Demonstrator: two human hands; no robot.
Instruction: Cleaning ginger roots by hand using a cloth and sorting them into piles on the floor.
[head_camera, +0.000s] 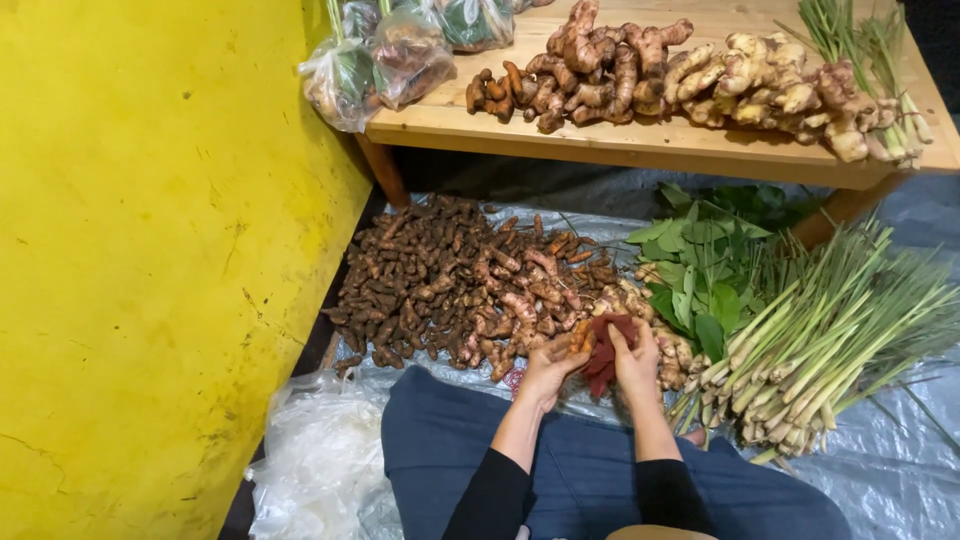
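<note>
I have my left hand closed around an orange turmeric root, and my right hand pinched on a dark red cloth pressed against that root, just above my lap. Both sit at the near edge of the turmeric pile on the plastic sheet, with lemongrass stalks to my right and a wooden table of ginger beyond.

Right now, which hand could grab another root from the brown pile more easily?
Probably the left hand. It sits on the side of the brown root pile. The right hand is on the far side, near the lemongrass, gripping the red cloth.
</note>
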